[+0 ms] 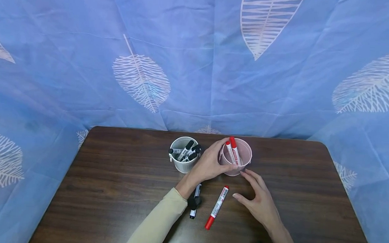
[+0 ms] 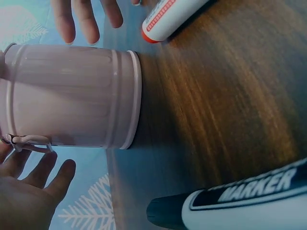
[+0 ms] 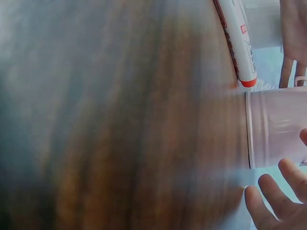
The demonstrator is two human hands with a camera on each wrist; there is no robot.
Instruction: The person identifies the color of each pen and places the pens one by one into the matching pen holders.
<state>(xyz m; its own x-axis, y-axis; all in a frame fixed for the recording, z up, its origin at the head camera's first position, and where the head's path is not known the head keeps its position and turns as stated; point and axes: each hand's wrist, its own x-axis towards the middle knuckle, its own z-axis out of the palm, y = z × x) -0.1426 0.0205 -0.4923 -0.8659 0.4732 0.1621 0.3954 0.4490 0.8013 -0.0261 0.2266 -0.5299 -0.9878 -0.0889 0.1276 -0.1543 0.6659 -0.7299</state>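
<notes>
A small pink bucket point(image 1: 244, 152) stands near the back of the table with red markers point(image 1: 235, 151) leaning inside. My left hand point(image 1: 209, 162) holds it at the rim, thumb across the front and fingers around the left side. In the left wrist view, the left fingers point(image 2: 36, 184) lie beside the bucket's handle joint. Close to the bucket's front right is my right hand point(image 1: 259, 200), fingers spread and holding nothing; its fingertips come near the bucket's wall. A red-capped white marker point(image 1: 217, 206) lies on the table between the hands.
A white bucket point(image 1: 183, 167) holding several black markers point(image 1: 187, 150) stands left of the pink one. Under the left forearm lies a black marker point(image 1: 193, 213), partly hidden. The brown table point(image 1: 114, 176) ends at a blue leaf-patterned cloth point(image 1: 189, 81).
</notes>
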